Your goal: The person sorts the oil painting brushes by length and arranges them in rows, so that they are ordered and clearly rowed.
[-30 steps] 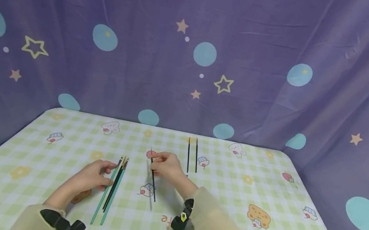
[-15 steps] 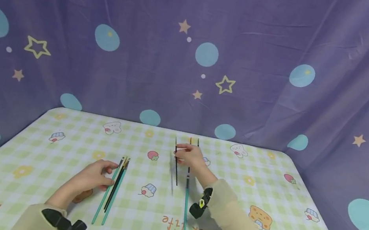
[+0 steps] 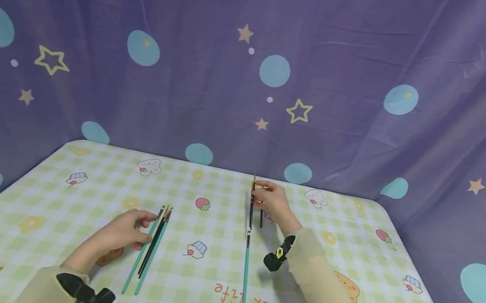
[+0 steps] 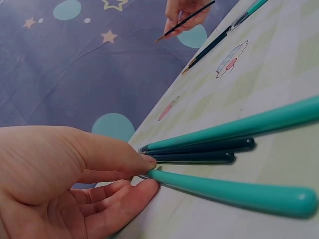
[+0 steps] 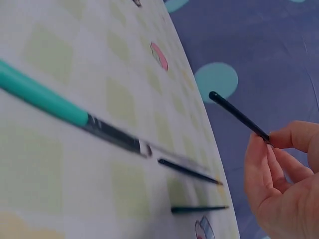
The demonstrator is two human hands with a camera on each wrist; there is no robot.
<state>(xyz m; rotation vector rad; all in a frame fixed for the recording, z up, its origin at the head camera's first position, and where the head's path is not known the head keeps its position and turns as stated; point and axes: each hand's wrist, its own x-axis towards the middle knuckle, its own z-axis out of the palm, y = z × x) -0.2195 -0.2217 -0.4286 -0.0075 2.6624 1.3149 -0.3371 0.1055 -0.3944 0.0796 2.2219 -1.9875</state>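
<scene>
My left hand [image 3: 125, 231] rests low at the left, thumb and fingertip pinching the outermost teal paintbrush [image 4: 224, 194]. Beside that brush lie slim black paintbrushes [image 4: 204, 157] and another teal paintbrush [image 4: 239, 123], bristles pointing away from me. Farther back on the right, my right hand [image 3: 276, 204] pinches a thin black paintbrush [image 5: 239, 117] between thumb and fingers, raised over the table. Below it in the right wrist view lie two black paintbrushes [image 5: 189, 172], side by side. A long teal paintbrush [image 3: 245, 282] stretches toward me, its bristle end close to one of them.
A green-and-white checked cloth [image 3: 84, 232] with printed cartoons and lettering covers the table. Behind its far edge hangs a purple curtain [image 3: 186, 90] with stars and blue dots, which also closes in both sides.
My right hand has carried the black paintbrush rightward and farther back, from the table's middle to over the black paintbrushes there. The left hand has stayed at its brushes.
</scene>
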